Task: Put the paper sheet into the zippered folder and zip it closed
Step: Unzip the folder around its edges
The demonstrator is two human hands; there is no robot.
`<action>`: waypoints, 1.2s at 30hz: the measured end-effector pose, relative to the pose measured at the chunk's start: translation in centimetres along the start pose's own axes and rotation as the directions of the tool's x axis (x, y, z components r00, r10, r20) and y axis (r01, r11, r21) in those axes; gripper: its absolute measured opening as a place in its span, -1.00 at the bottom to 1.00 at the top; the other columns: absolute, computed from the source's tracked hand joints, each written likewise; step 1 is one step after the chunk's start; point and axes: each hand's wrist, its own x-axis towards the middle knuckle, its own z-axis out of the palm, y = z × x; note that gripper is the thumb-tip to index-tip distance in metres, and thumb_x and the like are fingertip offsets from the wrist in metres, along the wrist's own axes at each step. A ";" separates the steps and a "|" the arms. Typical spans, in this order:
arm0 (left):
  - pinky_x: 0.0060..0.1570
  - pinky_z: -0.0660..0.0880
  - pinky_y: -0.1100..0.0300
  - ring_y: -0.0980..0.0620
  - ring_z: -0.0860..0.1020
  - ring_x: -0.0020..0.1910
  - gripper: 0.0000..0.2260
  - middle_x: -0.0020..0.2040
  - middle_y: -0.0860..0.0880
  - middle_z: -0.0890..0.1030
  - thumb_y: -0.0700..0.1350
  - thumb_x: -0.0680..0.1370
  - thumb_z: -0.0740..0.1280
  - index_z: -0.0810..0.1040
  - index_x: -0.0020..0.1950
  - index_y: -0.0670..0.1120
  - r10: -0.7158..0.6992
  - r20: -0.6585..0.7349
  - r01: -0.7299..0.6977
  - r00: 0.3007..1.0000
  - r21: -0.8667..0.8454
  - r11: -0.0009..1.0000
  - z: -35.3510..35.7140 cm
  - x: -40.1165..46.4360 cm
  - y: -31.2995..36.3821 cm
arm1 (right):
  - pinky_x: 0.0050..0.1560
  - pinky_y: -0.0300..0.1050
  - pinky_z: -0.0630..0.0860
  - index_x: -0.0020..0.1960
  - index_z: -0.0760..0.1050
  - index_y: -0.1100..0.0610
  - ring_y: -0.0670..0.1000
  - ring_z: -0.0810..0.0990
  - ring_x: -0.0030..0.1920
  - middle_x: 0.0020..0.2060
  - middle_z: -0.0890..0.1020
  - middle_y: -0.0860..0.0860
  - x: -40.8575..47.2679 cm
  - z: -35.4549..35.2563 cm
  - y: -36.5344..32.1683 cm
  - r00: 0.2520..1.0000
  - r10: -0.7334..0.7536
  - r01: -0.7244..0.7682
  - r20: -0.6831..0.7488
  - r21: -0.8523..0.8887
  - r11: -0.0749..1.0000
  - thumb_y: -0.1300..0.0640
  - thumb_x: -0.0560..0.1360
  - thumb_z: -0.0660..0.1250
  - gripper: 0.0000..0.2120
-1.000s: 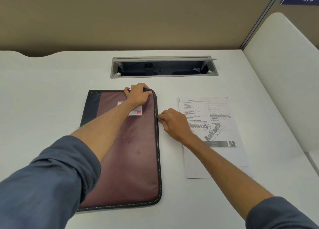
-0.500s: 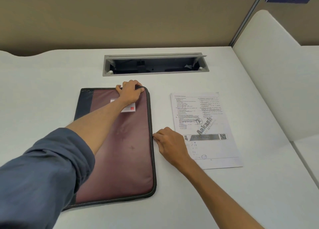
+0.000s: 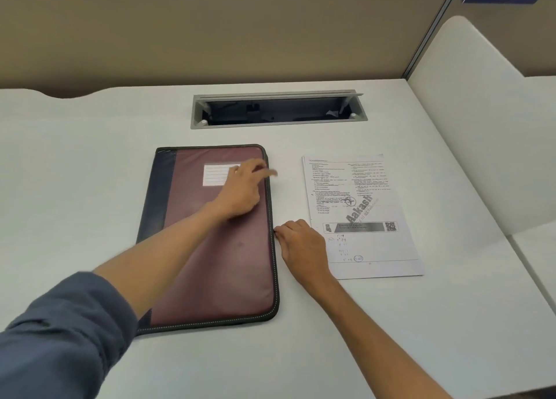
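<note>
A maroon zippered folder [image 3: 216, 266] with a dark spine and a white label lies flat on the white desk. My left hand [image 3: 242, 191] hovers over its upper right part, blurred, with fingers loosely extended toward the right edge. My right hand [image 3: 301, 245] sits at the folder's right edge about halfway down, its fingertips pinching something small at the zipper track, most likely the zipper pull. The printed paper sheet [image 3: 358, 212] lies on the desk to the right of the folder, partly under my right wrist.
A grey cable slot [image 3: 279, 110] is set into the desk [image 3: 90, 170] behind the folder. A white divider panel [image 3: 481, 122] rises along the right side. A tan partition stands at the back, with a blue number sign at top right.
My left hand let go of the folder's top right corner and moved down and right over the cover. My right hand slid down along the folder's right edge.
</note>
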 end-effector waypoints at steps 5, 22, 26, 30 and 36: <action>0.34 0.19 -0.09 -0.02 0.21 0.48 -0.65 0.40 -0.03 0.38 -0.22 0.50 0.12 0.60 0.14 0.01 0.156 0.224 -0.178 0.962 0.079 0.981 -0.2 -4.4 1.9 | -0.46 -0.15 0.37 -0.22 0.62 0.05 0.02 0.54 -0.30 -0.37 0.59 -0.07 0.0 -0.3 -0.3 1.000 -0.016 0.016 0.005 -0.021 1.000 0.21 0.40 0.46 -0.91; 0.06 0.43 -0.11 0.02 0.35 0.12 -0.76 0.01 0.10 0.51 -0.29 0.53 0.14 0.53 -0.04 -0.02 0.209 0.317 -0.226 0.925 0.018 0.974 -0.3 -4.2 2.1 | -0.42 -0.15 0.23 -0.29 0.55 0.12 0.08 0.52 -0.23 -0.37 0.55 -0.01 -3.8 -1.2 -0.8 0.992 -0.036 0.040 0.123 -0.029 0.999 0.27 0.43 0.38 -0.85; 0.17 0.38 -0.05 0.02 0.34 0.14 -0.74 -0.02 0.13 0.48 -0.32 0.52 0.14 0.56 -0.04 -0.04 0.189 0.332 -0.205 0.924 0.012 0.979 -0.5 -4.0 2.4 | -0.43 -0.17 0.18 -0.33 0.53 0.11 0.07 0.50 -0.28 -0.40 0.53 -0.03 -5.7 -1.6 -1.2 0.990 -0.024 0.030 0.137 -0.040 0.999 0.29 0.39 0.41 -0.83; 0.22 0.35 0.02 -0.01 0.35 0.15 -0.72 0.01 0.06 0.52 -0.35 0.51 0.14 0.58 -0.04 -0.05 0.181 0.343 -0.194 0.922 0.003 0.981 -0.6 -3.9 2.7 | -0.45 -0.18 0.17 -0.36 0.52 0.10 0.06 0.48 -0.34 -0.44 0.50 -0.04 -7.9 -2.1 -1.7 0.991 -0.022 0.029 0.134 -0.051 0.998 0.30 0.34 0.46 -0.81; 0.21 0.38 -0.07 -0.02 0.36 0.18 -0.72 0.06 0.04 0.51 -0.34 0.49 0.14 0.53 -0.04 0.00 0.168 0.324 -0.191 0.931 0.040 0.981 -0.1 -4.5 2.5 | -0.49 -0.17 0.23 -0.38 0.53 0.08 0.04 0.46 -0.38 -0.46 0.49 -0.07 -10.7 -2.3 -2.6 0.991 0.032 -0.021 0.133 -0.080 0.997 0.30 0.25 0.51 -0.79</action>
